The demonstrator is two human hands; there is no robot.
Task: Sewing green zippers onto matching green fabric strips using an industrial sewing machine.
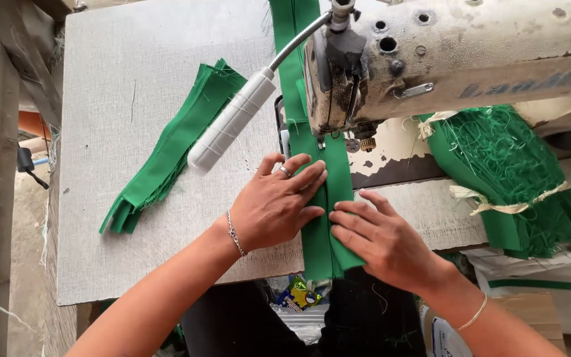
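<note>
Grey worktop: left hand and right hand, grips spread flat on green fabric strip near sewing machine; lamp, fabric stack left; tied green bundle right

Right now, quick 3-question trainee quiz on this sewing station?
1. True or false: both hands press flat on the green strip.
2. Which lies left of the lamp: (a) loose stack of green pieces, (b) tied green bundle, (c) scissors?
3. Which hand wears a ring?

Key:
1. True: the left hand and right hand lie on it, in front of the sewing machine.
2. a.
3. Left hand.
</note>
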